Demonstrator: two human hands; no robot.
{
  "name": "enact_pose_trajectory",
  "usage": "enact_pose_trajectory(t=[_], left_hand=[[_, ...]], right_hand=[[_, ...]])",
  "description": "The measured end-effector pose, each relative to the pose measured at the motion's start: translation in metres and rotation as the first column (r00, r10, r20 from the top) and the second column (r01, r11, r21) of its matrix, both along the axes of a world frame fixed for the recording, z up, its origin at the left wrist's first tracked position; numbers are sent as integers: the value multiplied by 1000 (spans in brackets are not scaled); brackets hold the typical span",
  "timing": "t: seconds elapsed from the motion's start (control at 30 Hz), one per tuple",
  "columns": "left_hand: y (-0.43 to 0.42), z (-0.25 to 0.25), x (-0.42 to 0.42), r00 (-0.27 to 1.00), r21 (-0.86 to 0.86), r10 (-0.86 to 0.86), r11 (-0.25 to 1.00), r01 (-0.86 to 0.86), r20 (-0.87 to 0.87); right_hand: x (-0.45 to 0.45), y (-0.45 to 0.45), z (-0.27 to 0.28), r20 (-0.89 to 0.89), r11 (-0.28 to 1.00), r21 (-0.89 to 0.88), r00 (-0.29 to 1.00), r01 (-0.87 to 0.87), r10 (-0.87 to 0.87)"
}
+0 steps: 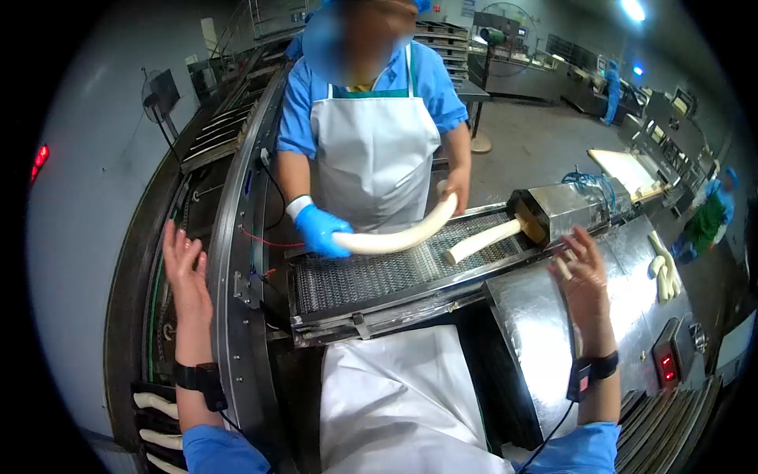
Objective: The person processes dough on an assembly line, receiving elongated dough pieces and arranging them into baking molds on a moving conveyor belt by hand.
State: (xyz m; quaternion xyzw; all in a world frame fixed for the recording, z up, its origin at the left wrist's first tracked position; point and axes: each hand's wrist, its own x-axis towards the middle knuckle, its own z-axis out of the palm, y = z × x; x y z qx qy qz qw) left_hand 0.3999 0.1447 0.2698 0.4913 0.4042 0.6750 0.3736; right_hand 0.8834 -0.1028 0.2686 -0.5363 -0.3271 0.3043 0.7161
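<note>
My left hand (pixel 185 268) is raised at the left beside the metal rail of the conveyor, fingers apart and holding nothing. My right hand (pixel 583 276) hovers over the shiny metal table, its fingers spread and partly curled; a pale patch by the fingers is too small to make out. Across from me, a co-worker holds a long roll of dough (pixel 399 239) in a blue-gloved hand (pixel 322 231) and a bare hand (pixel 458 188). Another dough roll (pixel 483 241) lies on the mesh belt (pixel 355 278), coming out of the metal housing (pixel 564 207).
Several dough pieces (pixel 665 268) lie on the metal table (pixel 530 316) at the right. A control box (pixel 669 363) with red digits stands near its edge. Strips of dough (pixel 160 438) rest in trays at lower left. Other people work farther back.
</note>
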Motion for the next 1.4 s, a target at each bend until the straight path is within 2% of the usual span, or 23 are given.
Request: enact_pose_trajectory(t=[0.07, 0.1, 0.17, 0.23, 0.33, 0.37, 0.43, 0.5, 0.57, 0.63, 0.7, 0.77, 0.8, 0.9, 0.97, 1.03, 1.1, 1.23, 1.27, 1.3, 1.33, 1.37, 1.4], left_hand=[[10, -28, -10, 995, -122, 7, 992, -20, -103], [15, -44, -16, 995, -124, 7, 992, -20, -103], [41, -84, -39, 938, -86, 31, 994, -65, -346], [53, -124, -60, 928, -128, 8, 990, -60, -373], [48, -162, -97, 573, -197, -123, 978, -68, -811], [43, -170, -112, 567, -210, -134, 975, -71, -813], [34, -198, -117, 203, -187, -156, 971, -149, -967], [28, -206, -122, 141, -128, -109, 983, -129, -984], [7, -179, -107, -125, -138, -146, 988, -74, -981], [9, -175, -103, -105, -177, -185, 981, -79, -977], [8, -173, -98, 27, -187, -185, 967, -170, -982], [7, -162, -95, 22, -196, -195, 968, -158, -980], [5, -157, -94, 19, -204, -203, 968, -149, -979], [6, -149, -89, 68, -245, -236, 953, -177, -969], [8, -164, -99, 83, -196, -185, 968, -154, -979], [13, -180, -108, 99, -145, -132, 980, -136, -986], [13, -187, -110, 104, -121, -109, 986, -118, -989], [9, -180, -101, 111, -166, -151, 977, -134, -982], [9, -186, -102, 109, -154, -140, 980, -129, -984], [11, -186, -98, 104, -183, -170, 975, -128, -980], [11, -181, -94, 99, -129, -118, 986, -109, -988], [-2, -171, -101, 86, -66, -59, 994, -91, -995], [-3, -163, -101, 155, -107, -89, 988, -112, -984]], right_hand=[[-15, 8, -14, -26, 992, -122, 999, -25, 22], [-25, 15, -17, -31, 984, -175, 999, -25, 20], [-33, 36, -35, -49, 972, -210, 994, -111, 102], [-40, 47, -50, -73, 957, -228, 983, -178, 165], [-62, 62, -64, -75, 925, -290, 969, -245, 234], [-72, 69, -67, -67, 917, -308, 967, -255, 246], [-72, 80, -93, -35, 893, -359, 960, -271, 277], [-76, 93, -111, 85, 849, -448, 933, -278, 350], [-86, 106, -118, 161, 834, -482, 909, -267, 384], [-92, 125, -121, 397, 812, -549, 793, -198, 462], [-95, 148, -136, 453, 819, -542, 755, -189, 474], [-91, 179, -177, 864, 933, -361, 383, 16, 328], [-96, 190, -182, 865, 933, -358, 381, 12, 327], [-118, 220, -182, 877, 847, -479, 90, 230, 471], [-133, 227, -182, 860, 827, -477, -37, 297, 509], [-145, 228, -177, 861, 852, -432, -146, 295, 487], [-148, 235, -196, 887, 884, -377, -169, 274, 431], [-144, 233, -186, 862, 860, -463, -116, 215, 493], [-134, 228, -183, 871, 856, -487, 23, 174, 490], [-113, 223, -193, 897, 926, -377, 252, 10, 362], [-109, 205, -164, 529, 846, -526, 745, -87, 406], [-84, 187, -155, 297, 813, -540, 856, -216, 424], [-86, 154, -117, 54, 951, -183, 963, -251, 264]])
